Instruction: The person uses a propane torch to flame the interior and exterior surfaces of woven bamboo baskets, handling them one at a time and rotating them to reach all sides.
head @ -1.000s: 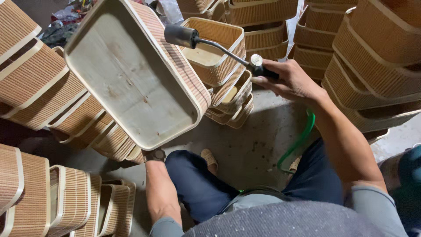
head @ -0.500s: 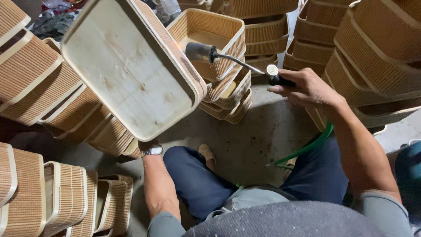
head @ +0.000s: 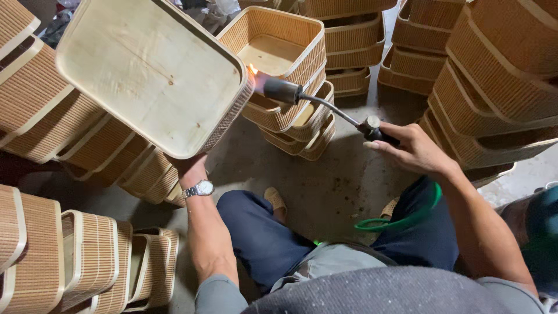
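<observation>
— What have you got in each hand, from the head camera?

— My left hand [head: 190,170] grips the near edge of a rectangular woven bamboo tray with a pale plywood bottom [head: 145,75], tilted up at the left so its bottom faces me; my fingers are mostly hidden behind its rim. My right hand [head: 414,150] is clenched round the black handle of a gas torch with a thin bent metal neck [head: 325,108]. Its dark nozzle sits just beside the tray's right woven wall, with a small orange flame touching the weave.

— What could go wrong?

— I'd judge scorching is the main risk: hold the flame on one spot and the thin strips could char or catch. The stacked woven baskets [head: 285,70] just behind the nozzle could be singed too if my aim drifts. The green hose [head: 407,218] loops over my leg near the concrete floor [head: 325,186]; a snag could jerk the torch.
</observation>
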